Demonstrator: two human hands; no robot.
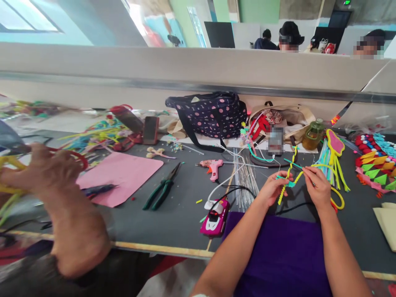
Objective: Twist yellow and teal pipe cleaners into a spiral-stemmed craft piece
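My left hand [274, 190] is closed on a twisted yellow pipe cleaner [291, 170], which stands up from the fingers and pokes out below them. A short teal piece [287, 181] lies across it at the fingertips. Close by on the right, my right hand [318, 186] pinches a thin teal rod [292, 163] whose far end reaches the yellow twist; its exact kind cannot be made out. A loose yellow strand [323, 166] loops past the right fingers. Both hands are above the grey table [182, 225], just beyond a purple cloth [281, 251].
A pink glue gun [213, 168], green-handled pliers [162, 187], a magenta car-shaped power socket [215, 216] and wire stems [244, 177] lie left of my hands. Behind are a polka-dot bag [213, 115] and oil bottle [313, 134]. A co-worker's arm [71, 222] reaches in at left.
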